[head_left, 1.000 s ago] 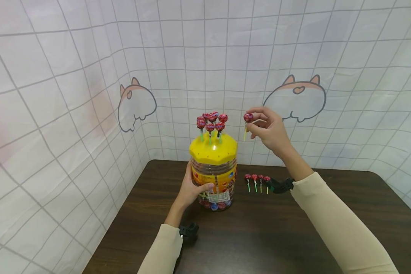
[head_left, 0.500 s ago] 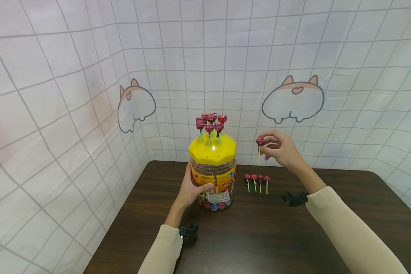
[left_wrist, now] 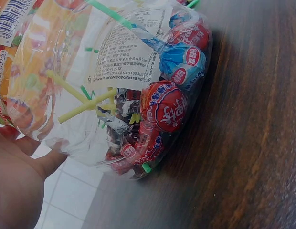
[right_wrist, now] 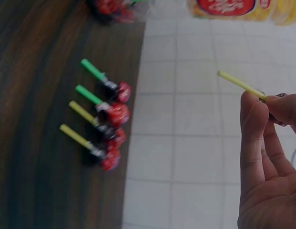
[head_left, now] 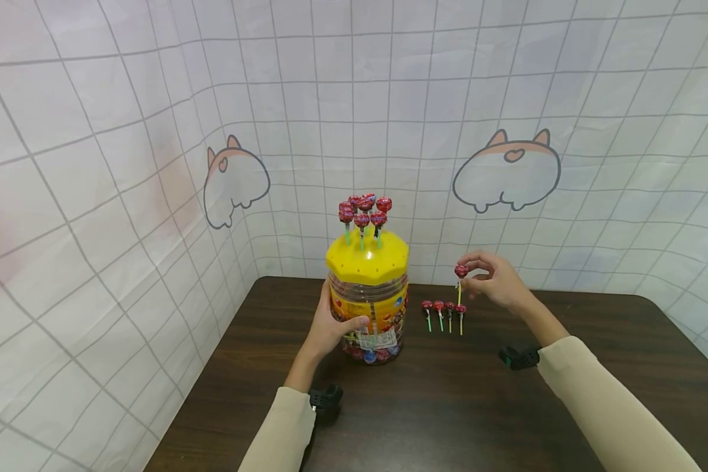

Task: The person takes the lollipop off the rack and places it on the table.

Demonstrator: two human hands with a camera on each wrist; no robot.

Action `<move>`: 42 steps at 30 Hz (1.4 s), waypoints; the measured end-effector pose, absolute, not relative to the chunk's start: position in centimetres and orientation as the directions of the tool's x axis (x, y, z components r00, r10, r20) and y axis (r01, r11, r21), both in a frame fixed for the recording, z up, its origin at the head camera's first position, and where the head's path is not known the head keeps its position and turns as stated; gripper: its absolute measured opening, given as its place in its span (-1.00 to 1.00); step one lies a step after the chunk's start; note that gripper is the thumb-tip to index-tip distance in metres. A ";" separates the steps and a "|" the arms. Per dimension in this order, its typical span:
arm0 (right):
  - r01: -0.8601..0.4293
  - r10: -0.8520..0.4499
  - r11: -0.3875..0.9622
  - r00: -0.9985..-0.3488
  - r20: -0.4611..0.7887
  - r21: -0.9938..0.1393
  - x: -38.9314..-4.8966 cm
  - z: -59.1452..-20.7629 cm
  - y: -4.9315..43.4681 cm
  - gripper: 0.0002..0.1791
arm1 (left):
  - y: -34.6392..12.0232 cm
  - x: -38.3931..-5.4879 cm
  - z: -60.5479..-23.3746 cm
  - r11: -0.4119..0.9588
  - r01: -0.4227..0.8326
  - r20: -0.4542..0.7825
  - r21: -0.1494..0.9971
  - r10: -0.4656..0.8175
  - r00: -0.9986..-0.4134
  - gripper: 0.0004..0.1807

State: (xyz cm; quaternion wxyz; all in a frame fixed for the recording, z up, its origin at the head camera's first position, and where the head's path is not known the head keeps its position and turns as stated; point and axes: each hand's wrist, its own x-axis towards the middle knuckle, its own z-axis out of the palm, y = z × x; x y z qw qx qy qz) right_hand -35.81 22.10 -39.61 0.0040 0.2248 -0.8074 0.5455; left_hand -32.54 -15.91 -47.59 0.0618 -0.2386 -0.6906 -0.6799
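Note:
My left hand (head_left: 323, 333) grips the side of a clear plastic candy jar (head_left: 383, 308) with a yellow lid (head_left: 367, 262). Red-wrapped lollipops (head_left: 361, 220) stand upright in the top of the lid, several of them on green sticks. Through the jar wall in the left wrist view show more wrapped lollipops (left_wrist: 164, 106), red and blue. Right of the jar, my right hand (head_left: 497, 283) pinches a red lollipop (head_left: 461, 270) close to its head, its yellow stick (right_wrist: 239, 85) pointing down in the head view. It hangs over the right end of a row of lollipops on the table.
That row of several red lollipops (head_left: 439, 306), with green and yellow sticks, lies on the dark wooden table (head_left: 425, 406) right of the jar. A white grid-patterned curtain (head_left: 354, 98) with cartoon animals hangs behind and along the left side.
My right hand has moved right and down with the lollipop, from beside the jar's lid to above the row on the table. The left hand keeps its grip on the jar.

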 end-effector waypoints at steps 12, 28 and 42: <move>-0.266 -0.345 0.353 -0.928 0.139 -0.897 -36.3 -42.5 24.0 -0.63 | -15.9 -32.5 -47.5 -0.039 0.423 0.419 0.905 0.248 -0.874 0.18; -0.188 -0.360 0.423 -0.932 0.025 -0.886 -36.7 -47.0 26.5 -0.56 | -15.9 -32.5 -47.6 -0.046 0.427 0.424 0.903 0.255 -0.869 0.19; -0.149 -0.325 0.480 -0.946 -0.017 -0.864 -37.1 -47.9 26.5 -0.53 | -15.9 -32.3 -47.4 -0.025 0.415 0.408 0.910 0.241 -0.881 0.17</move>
